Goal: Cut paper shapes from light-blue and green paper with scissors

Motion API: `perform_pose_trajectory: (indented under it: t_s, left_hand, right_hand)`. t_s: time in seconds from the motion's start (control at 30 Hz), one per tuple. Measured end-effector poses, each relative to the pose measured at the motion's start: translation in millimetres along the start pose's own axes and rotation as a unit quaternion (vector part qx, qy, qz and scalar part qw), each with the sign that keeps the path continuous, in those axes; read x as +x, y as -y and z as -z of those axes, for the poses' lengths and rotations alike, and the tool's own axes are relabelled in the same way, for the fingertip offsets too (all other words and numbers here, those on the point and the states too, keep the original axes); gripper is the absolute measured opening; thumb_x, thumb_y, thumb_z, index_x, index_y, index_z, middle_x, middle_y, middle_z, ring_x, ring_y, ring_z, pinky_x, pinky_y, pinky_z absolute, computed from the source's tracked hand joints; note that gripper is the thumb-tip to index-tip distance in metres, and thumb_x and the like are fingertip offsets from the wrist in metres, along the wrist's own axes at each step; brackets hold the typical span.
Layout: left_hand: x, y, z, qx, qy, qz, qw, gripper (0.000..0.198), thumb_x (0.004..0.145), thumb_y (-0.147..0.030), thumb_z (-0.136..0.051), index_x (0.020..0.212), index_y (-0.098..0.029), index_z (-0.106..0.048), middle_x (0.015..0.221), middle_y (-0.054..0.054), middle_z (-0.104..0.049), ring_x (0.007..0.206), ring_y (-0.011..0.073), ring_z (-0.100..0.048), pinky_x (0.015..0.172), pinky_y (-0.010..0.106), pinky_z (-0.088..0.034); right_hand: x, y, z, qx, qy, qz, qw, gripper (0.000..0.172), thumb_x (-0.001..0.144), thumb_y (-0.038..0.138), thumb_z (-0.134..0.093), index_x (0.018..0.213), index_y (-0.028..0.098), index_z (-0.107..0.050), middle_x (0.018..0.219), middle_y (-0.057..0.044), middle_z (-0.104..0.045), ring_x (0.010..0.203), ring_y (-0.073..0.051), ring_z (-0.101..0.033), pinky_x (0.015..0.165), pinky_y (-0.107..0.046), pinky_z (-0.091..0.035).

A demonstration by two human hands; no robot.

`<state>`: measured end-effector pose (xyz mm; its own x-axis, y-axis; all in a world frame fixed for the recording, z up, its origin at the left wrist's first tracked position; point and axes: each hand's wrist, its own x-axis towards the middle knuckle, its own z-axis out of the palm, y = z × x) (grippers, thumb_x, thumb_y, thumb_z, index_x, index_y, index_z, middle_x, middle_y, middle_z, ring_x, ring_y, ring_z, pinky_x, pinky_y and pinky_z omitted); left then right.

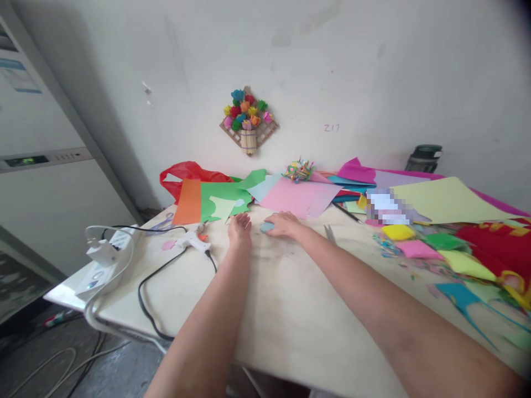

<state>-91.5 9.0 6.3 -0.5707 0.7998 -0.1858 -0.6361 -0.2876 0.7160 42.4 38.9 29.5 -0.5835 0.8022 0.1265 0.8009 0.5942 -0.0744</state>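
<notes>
Both my arms reach forward over a pale wooden table (290,298). My left hand (239,229) lies on the tabletop with its fingers stretched out, holding nothing. Just to its right, my right hand (282,224) rests flat with its fingers on a small light-blue paper piece (266,226). A white glue gun (193,239) with an orange trigger lies to the left of my left hand. A pink paper sheet (298,197) lies just beyond both hands.
Coloured paper sheets and scraps (448,243) cover the table's back and right. Scissors (331,234) lie right of my right forearm. A black cable (151,287) and a white power strip (105,249) sit at the left edge. A paper flower basket (248,119) hangs on the wall.
</notes>
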Motion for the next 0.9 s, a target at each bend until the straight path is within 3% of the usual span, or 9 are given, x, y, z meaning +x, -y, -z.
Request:
perform_pose_trajectory:
  t_s: [0.1,0.2,0.3,0.43,0.53,0.73,0.9]
  left_hand:
    - [1.0,-7.2,4.9,-0.011,-0.046,-0.035,0.998,0.03,0.087,-0.026,-0.031,0.069,-0.015,-0.052,0.068,0.005,-0.06,0.059,0.0099,-0.058,0.072,0.027,-0.046]
    - [3.9,-8.5,7.4,-0.02,-0.094,-0.071,0.993,0.024,0.085,-0.019,-0.033,0.067,-0.016,-0.048,0.061,0.002,-0.057,0.053,0.0087,-0.056,0.068,0.026,-0.047]
    - [7.5,-1.5,9.0,-0.023,-0.104,-0.106,0.989,0.014,0.082,-0.015,-0.037,0.07,-0.017,-0.044,0.065,0.0,-0.056,0.053,0.008,-0.056,0.067,0.026,-0.048]
    - [9.8,10.2,10.7,0.042,-0.086,-0.149,0.984,0.009,0.081,-0.016,-0.04,0.073,-0.017,-0.044,0.077,0.001,-0.057,0.058,0.0073,-0.057,0.071,0.027,-0.048]
    - [9.8,13.1,11.6,0.065,-0.11,-0.159,0.979,0.008,0.083,-0.018,-0.04,0.076,-0.018,-0.045,0.081,0.002,-0.056,0.064,0.0078,-0.057,0.075,0.027,-0.047]
    - [8.9,11.9,12.8,0.052,-0.116,-0.169,0.977,0.008,0.086,-0.022,-0.04,0.081,-0.019,-0.044,0.086,0.005,-0.056,0.075,0.0105,-0.059,0.08,0.029,-0.046]
    - [9.7,13.3,11.6,0.054,-0.12,-0.158,0.979,0.009,0.087,-0.022,-0.038,0.082,-0.019,-0.044,0.082,0.003,-0.056,0.072,0.0096,-0.058,0.081,0.028,-0.045]
  right_hand:
    - [12.7,6.5,0.7,0.043,-0.028,-0.022,0.998,0.043,0.073,0.041,-0.054,0.111,0.025,-0.061,0.116,-0.006,-0.061,0.108,-0.024,-0.053,0.091,-0.036,-0.037]
    - [31.0,19.0,-0.3,0.19,-0.063,-0.074,0.977,0.032,0.075,0.032,-0.054,0.103,0.02,-0.063,0.104,-0.005,-0.065,0.093,-0.02,-0.061,0.077,-0.028,-0.045]
    - [50.5,33.3,0.4,0.39,-0.029,-0.156,0.907,0.029,0.078,0.027,-0.052,0.104,0.016,-0.059,0.083,-0.007,-0.067,0.061,-0.014,-0.062,0.052,-0.023,-0.046]
    - [74.5,48.3,3.3,0.524,0.018,-0.257,0.812,0.027,0.077,0.022,-0.056,0.102,0.013,-0.057,0.061,-0.004,-0.062,0.043,-0.011,-0.053,0.043,-0.022,-0.043]
    - [91.3,57.0,1.0,0.568,0.018,-0.295,0.768,0.019,0.079,0.016,-0.053,0.097,0.01,-0.057,0.055,-0.003,-0.059,0.04,-0.01,-0.05,0.042,-0.021,-0.042]
    - [116.6,66.7,-10.3,0.617,0.001,-0.308,0.724,0.02,0.081,0.009,-0.048,0.101,0.009,-0.052,0.052,0.002,-0.053,0.04,-0.008,-0.049,0.04,-0.016,-0.042]
    - [126.4,64.3,-10.6,0.645,0.016,-0.325,0.691,0.009,0.08,0.01,-0.051,0.088,0.011,-0.055,0.047,0.005,-0.048,0.037,-0.005,-0.044,0.038,-0.013,-0.039]
